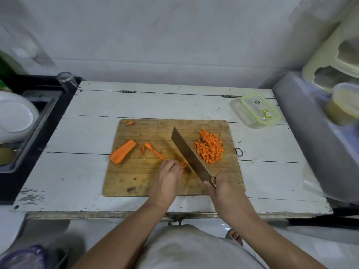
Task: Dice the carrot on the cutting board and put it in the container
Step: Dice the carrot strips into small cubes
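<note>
The left hand (168, 172) curls its fingers down on a few carrot strips (183, 164) near the middle of the cutting board (136, 181), pinning them just beside the blade. The right hand (220, 186) is clenched around the handle of the knife (189, 155), whose blade slants across the board with its edge against the strips.

A pile of diced carrot (209, 146) lies on the right part of the board. 1 large uncut carrot piece (122, 152) sits at the left, 1 thin bent slice (150, 149) lies between it and the hands, and 1 small scrap (130, 123) rests at the far left corner. The container (258, 111) stands on the table (87, 123), well apart from the board's far right corner.

Raw carrot is likely stiff, light and a little slick on cut faces, so thin strips may roll or slide; holding them from above with fingertips tucked back seems safest. The dice are small and loose, best scooped on the flat blade.
</note>
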Available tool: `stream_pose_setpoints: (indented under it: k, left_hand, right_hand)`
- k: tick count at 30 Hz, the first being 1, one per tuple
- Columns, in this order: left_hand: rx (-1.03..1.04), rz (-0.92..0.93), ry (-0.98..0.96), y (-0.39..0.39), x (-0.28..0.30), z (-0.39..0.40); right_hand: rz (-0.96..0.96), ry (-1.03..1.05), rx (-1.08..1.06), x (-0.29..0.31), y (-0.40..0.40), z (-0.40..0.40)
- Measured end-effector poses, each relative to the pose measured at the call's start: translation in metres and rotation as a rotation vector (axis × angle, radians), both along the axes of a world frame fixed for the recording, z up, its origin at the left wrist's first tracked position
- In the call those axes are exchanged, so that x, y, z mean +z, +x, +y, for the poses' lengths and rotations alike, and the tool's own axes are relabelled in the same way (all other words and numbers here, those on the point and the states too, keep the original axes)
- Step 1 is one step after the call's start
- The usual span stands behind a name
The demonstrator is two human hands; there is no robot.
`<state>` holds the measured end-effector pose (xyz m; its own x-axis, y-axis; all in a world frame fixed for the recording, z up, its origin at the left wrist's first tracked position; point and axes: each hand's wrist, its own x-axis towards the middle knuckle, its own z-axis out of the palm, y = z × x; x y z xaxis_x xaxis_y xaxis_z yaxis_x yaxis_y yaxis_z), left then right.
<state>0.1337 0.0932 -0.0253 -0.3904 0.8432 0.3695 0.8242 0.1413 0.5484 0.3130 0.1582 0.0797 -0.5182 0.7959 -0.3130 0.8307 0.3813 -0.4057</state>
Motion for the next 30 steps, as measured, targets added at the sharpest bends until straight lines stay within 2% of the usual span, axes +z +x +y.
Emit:
stream_pose_setpoints:
  k: [11, 19, 30]
  left_hand:
    - [0.027, 0.007, -0.042, 0.001, 0.003, 0.001]
    - [-0.054, 0.028, -0.063, -0.004, 0.000, -0.008]
    - [-0.034, 0.030, -0.046, -0.005, 0.001, -0.008]
  right_hand:
    - [-0.137, 0.098, 0.083, -0.007, -0.025, -0.008]
    - [0.013, -0.026, -0.107, -0.008, -0.014, 0.008]
    - [-0.045, -0.014, 0.008, -0.006, -0.003, -0.017]
